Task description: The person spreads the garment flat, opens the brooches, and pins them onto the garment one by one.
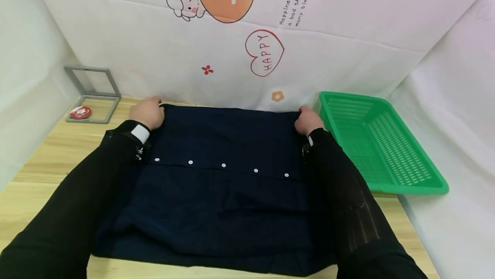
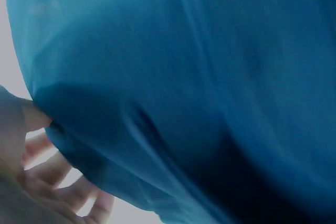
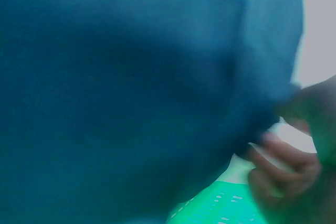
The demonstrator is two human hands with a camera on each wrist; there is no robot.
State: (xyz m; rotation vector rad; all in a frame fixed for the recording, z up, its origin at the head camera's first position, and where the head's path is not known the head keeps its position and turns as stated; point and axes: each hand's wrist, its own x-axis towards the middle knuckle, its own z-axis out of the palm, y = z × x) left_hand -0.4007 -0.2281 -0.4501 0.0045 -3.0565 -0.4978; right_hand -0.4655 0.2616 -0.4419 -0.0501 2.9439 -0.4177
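Observation:
A dark navy shirt [image 1: 232, 141] is spread over the wooden table, its row of several white buttons running crosswise. My left hand [image 1: 148, 112] pinches the far left corner of the cloth. At the far right corner, my right hand [image 1: 309, 121] pinches the same edge, which is drawn straight between both hands. In the left wrist view the cloth [image 2: 131, 51] hangs from the thumb and fingers [image 2: 50, 174], looking blue. The right wrist view shows the cloth [image 3: 131, 103] held at its edge by the blurred right hand [image 3: 294, 166]. Both forearms cover the shirt's sides.
A green plastic basket [image 1: 402, 150] stands at the right, close beside the right hand. To the left sits a grey hinged square frame [image 1: 113, 109] with a red round object [image 1: 80, 112] in it. A printed white sheet [image 1: 166, 55] rises behind the table [image 1: 50, 167].

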